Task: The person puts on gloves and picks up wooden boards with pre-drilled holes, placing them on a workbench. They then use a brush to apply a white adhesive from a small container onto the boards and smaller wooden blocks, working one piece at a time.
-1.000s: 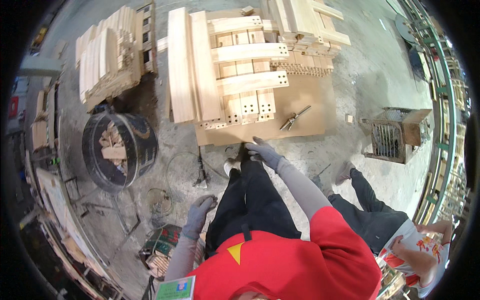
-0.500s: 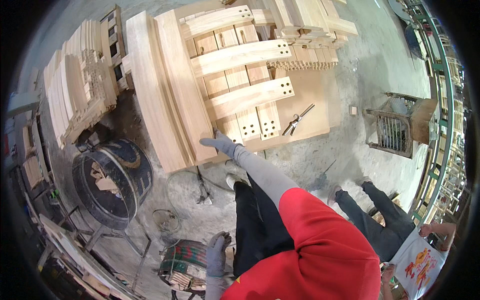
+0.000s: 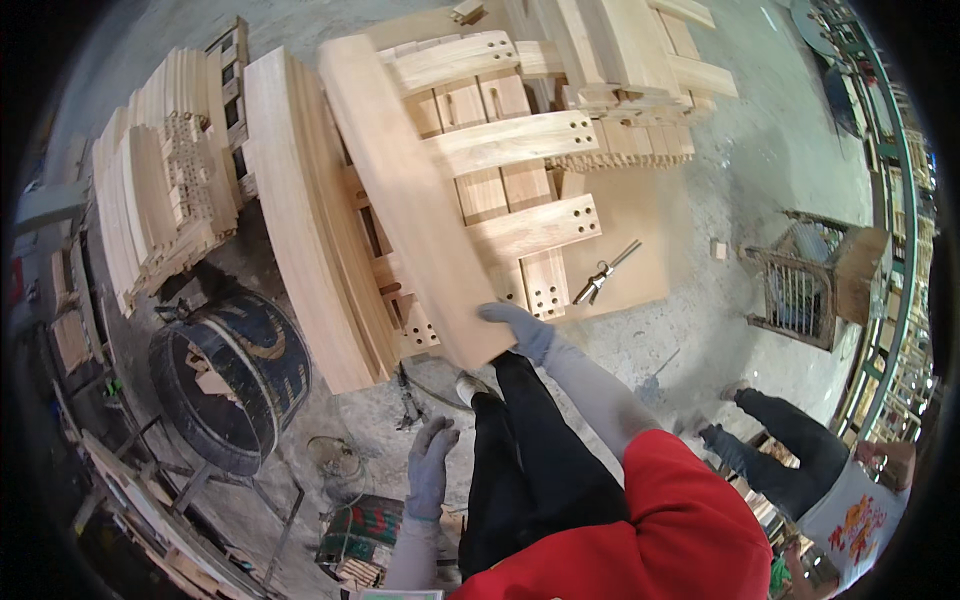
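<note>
1. Whereas a second ago reaching only to the counter [image 3: 640, 280] edge, right hand [image 3: 520, 328] now clamped on the near end of a long plank [image 3: 400, 190], lifted off the stack.
2. Plank angled away up-left over drilled slats [image 3: 520, 135].
3. Left hand [image 3: 432, 465] gloved, hanging low, fingers loosely spread, gripping nothing, well apart from plank.

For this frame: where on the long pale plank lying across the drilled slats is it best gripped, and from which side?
Probably at its near end, from the person's side. The plank lies flat and slanted across the stack of drilled slats, and that end overhangs the stack edge, so fingers can wrap under it. The right hand already grips that corner. The left hand hangs free, and could likely steady the left edge.
</note>
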Demonstrator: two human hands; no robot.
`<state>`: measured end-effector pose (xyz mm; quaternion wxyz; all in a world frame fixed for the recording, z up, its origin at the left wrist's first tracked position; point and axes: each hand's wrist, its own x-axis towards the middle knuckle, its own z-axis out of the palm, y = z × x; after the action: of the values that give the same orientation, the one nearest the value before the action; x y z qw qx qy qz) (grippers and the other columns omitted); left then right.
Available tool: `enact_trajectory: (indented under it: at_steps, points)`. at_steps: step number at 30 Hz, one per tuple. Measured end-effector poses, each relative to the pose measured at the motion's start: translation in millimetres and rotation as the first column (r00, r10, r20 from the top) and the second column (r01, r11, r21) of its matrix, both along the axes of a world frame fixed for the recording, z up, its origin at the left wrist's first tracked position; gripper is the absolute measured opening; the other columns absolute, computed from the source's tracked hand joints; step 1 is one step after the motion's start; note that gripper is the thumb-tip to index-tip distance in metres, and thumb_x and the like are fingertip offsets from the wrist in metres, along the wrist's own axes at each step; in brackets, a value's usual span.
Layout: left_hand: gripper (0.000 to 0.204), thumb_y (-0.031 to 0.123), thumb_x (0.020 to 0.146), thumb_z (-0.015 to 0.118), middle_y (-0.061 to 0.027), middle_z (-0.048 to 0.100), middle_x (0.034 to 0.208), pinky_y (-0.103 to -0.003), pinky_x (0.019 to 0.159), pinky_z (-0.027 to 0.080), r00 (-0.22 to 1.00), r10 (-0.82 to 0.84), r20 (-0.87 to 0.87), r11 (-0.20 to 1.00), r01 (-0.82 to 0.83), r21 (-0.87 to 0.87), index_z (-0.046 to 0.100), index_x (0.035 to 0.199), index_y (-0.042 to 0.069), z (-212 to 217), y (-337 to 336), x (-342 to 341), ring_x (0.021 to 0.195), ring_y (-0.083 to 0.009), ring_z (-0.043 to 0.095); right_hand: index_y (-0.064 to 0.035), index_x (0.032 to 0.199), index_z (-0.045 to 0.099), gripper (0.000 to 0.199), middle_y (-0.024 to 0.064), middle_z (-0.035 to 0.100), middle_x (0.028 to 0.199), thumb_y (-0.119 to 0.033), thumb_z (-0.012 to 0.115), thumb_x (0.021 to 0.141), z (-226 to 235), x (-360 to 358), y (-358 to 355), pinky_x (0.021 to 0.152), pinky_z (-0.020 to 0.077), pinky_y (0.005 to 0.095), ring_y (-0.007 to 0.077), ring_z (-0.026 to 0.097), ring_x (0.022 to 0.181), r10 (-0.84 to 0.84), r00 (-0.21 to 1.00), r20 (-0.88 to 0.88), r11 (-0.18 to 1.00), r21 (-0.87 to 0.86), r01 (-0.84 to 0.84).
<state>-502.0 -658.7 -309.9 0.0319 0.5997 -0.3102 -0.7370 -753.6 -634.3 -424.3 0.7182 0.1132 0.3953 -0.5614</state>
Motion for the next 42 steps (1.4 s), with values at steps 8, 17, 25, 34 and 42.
enact_trajectory:
  at_steps: [8,17,25,34,42]
  points:
    - [0.055,0.020,0.091,0.047,-0.0170,0.036,0.135,-0.033,0.100,0.034,0.975,-0.215,-0.054,0.963,0.202,-0.181,0.025,0.137,-0.003,-7.2,-37.6,-81.4,0.119,-0.0233,0.041,-0.0063,0.131,0.035,0.060,0.0190,0.044,0.126,-0.048,0.041,0.088,-35.1,79.9,31.1,0.087,0.0440,0.0469,0.0321,0.049,0.107,-0.467,0.873,-0.139,0.869,-0.254,0.424]
    - [0.086,0.029,0.078,0.067,-0.0264,0.026,0.137,-0.036,0.101,0.033,0.944,-0.317,0.093,0.914,0.330,-0.235,0.014,0.139,-0.002,-63.4,-50.4,-130.4,0.125,-0.0320,0.035,-0.0032,0.105,0.050,0.028,0.0150,0.059,0.097,-0.027,0.044,0.092,-50.2,42.3,102.1,0.077,0.0521,0.0422,0.0289,0.059,0.093,-0.448,0.855,0.260,0.826,0.486,0.285]
    - [0.112,0.040,0.068,0.074,-0.0265,0.026,0.137,-0.036,0.103,0.029,0.857,-0.328,0.396,0.779,0.483,-0.400,0.000,0.138,-0.006,-121.6,-34.4,-178.2,0.122,-0.0379,0.035,-0.0041,0.121,0.043,0.045,0.0139,0.054,0.111,-0.030,0.057,0.087,-26.2,-19.4,103.9,0.075,0.0517,0.0375,0.0271,0.057,0.097,-0.385,0.862,-0.331,0.779,0.384,0.496]
    - [0.086,0.011,0.059,0.063,-0.0162,0.041,0.130,-0.044,0.095,0.042,0.901,0.110,-0.419,0.966,0.003,0.260,0.024,0.136,0.006,-126.0,-56.9,-125.1,0.113,-0.0331,0.048,-0.0099,0.131,0.037,0.054,0.0169,0.042,0.128,-0.045,0.044,0.090,-36.2,-13.3,63.9,0.090,0.0381,0.0616,0.0357,0.043,0.115,-0.589,0.566,0.577,0.784,0.237,0.574]
    - [0.070,0.056,0.085,0.045,-0.0142,0.044,0.130,-0.048,0.097,0.039,0.775,0.492,-0.397,0.798,-0.219,0.561,0.033,0.135,0.009,-137.0,-52.7,-100.7,0.116,-0.0337,0.046,-0.0071,0.127,0.042,0.045,0.0171,0.044,0.126,-0.032,0.048,0.090,-23.3,8.2,71.6,0.096,0.0372,0.0558,0.0364,0.041,0.118,-0.715,0.489,0.499,0.670,0.291,0.683]
